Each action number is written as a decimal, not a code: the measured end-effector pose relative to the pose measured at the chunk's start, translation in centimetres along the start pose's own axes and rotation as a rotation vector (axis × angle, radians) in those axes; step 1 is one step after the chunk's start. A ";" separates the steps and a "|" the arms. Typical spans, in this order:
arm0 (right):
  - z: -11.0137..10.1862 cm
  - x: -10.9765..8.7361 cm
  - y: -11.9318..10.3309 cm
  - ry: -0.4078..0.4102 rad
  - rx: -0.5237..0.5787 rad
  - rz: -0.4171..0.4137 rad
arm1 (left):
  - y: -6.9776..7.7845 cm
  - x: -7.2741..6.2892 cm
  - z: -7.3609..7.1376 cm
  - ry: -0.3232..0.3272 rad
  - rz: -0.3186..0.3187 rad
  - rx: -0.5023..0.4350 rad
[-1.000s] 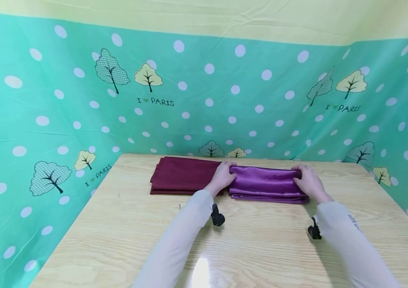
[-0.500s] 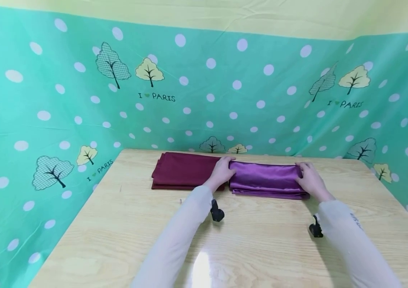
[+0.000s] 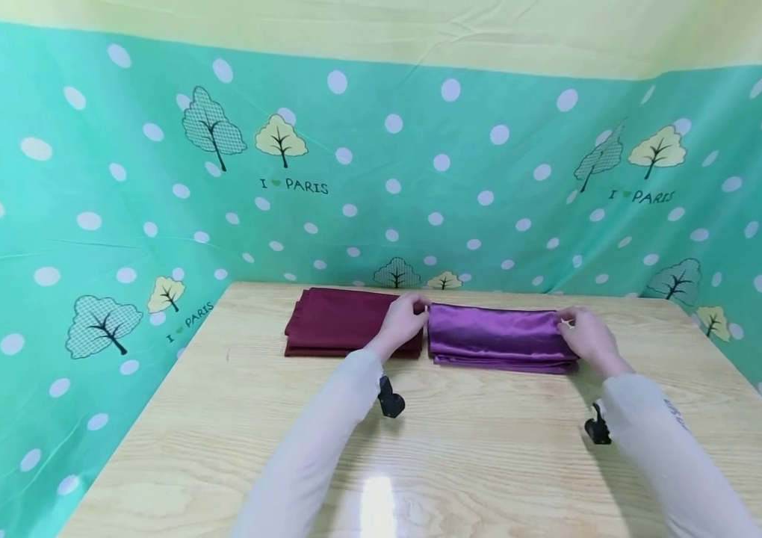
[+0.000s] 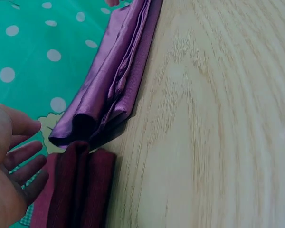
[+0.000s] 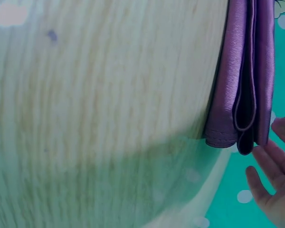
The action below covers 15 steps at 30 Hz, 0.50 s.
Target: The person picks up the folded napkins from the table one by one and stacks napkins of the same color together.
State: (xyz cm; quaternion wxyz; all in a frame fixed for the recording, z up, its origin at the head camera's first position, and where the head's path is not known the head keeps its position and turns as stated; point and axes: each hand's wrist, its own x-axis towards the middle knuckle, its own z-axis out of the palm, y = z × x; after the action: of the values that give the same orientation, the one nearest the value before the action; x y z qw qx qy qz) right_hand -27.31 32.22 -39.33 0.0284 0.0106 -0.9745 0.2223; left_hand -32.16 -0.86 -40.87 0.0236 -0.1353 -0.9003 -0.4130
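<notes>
A folded shiny purple cloth point(image 3: 494, 333) lies near the table's back edge, its layers stacked lengthwise. To its left lies a folded maroon cloth point(image 3: 341, 321), with a narrow gap between them. My left hand point(image 3: 400, 323) hovers over the maroon cloth's right end, fingertips close to the purple one. In the left wrist view the fingers of that hand point(image 4: 12, 166) are spread and hold nothing. My right hand point(image 3: 591, 341) is at the purple cloth's right end. The right wrist view has its fingers point(image 5: 274, 166) loosely extended, right beside the cloth's looped folds point(image 5: 244, 114).
A wood-grain table point(image 3: 488, 448) runs up to a green dotted curtain point(image 3: 381, 149) at the back and sides. Small black devices point(image 3: 391, 400) hang under both wrists.
My left hand has moved off the purple cloth's left end, leftward over the maroon cloth. The right hand has drawn slightly right from the other end. Both cloths stay in place.
</notes>
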 end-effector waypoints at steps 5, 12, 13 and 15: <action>-0.3 -0.3 -0.2 0.001 -0.011 0.066 | -0.1 -0.5 -0.7 0.003 -0.022 -0.024; -0.1 -0.8 -1.0 0.028 -0.037 -0.009 | -0.2 -1.3 -2.1 0.005 -0.022 -0.056; -0.1 -0.8 -1.1 0.028 -0.037 -0.023 | -0.2 -1.5 -2.3 0.005 -0.025 -0.057; 0.1 -1.0 -1.5 0.027 -0.037 -0.041 | -0.3 -1.9 -2.8 0.002 -0.028 -0.053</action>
State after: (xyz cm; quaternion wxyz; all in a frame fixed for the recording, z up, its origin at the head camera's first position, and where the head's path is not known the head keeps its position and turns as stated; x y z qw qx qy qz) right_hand -26.22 30.82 -38.79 0.0460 0.0269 -0.9775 0.2039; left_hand -30.65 -3.59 -39.51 0.0149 -0.1227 -0.8908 -0.4372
